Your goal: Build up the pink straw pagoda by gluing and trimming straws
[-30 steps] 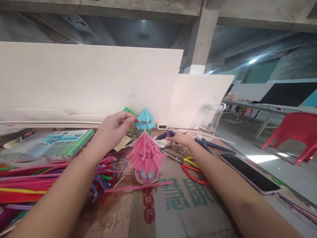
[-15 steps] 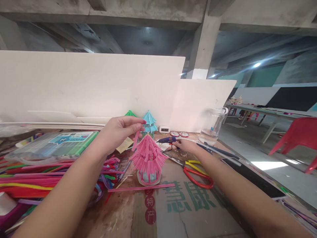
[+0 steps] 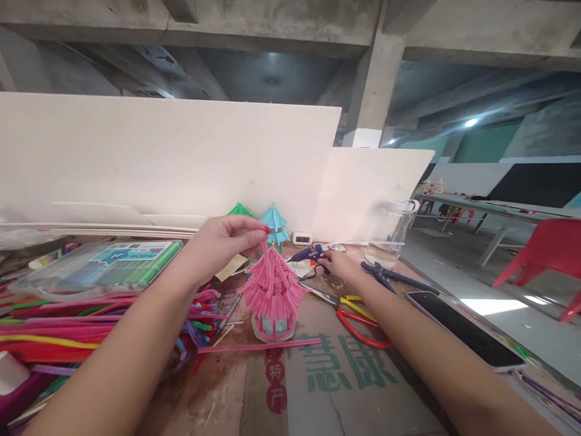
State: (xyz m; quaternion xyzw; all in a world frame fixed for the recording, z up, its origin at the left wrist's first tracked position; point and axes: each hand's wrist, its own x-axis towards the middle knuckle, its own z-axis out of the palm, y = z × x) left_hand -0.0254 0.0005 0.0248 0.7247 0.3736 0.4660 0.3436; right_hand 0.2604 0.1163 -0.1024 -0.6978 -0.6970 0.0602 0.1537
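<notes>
My left hand (image 3: pixel 224 242) pinches a short pink pipe-cleaner piece (image 3: pixel 264 249) and holds it at the tip of a pink pagoda-shaped model (image 3: pixel 271 293) made of pipe cleaners, which stands on a sheet of cardboard (image 3: pixel 327 387). Farther back, my right hand (image 3: pixel 339 264) rests on the table with its fingers closed round a blue glue gun (image 3: pixel 309 254). A long pink pipe cleaner (image 3: pixel 258 346) lies flat in front of the model.
A heap of coloured pipe cleaners (image 3: pixel 68 333) and a clear plastic case (image 3: pixel 100 269) lie on the left. Red-handled pliers (image 3: pixel 358 324), blue scissors (image 3: pixel 390 275), a phone (image 3: pixel 467 330) and a glass jar (image 3: pixel 390 233) are on the right. Blue and green models (image 3: pixel 275 223) stand by the white boards.
My left hand has brought the pink piece down and right onto the model's tip. My right hand has shifted slightly on the glue gun. The camera has tilted a little.
</notes>
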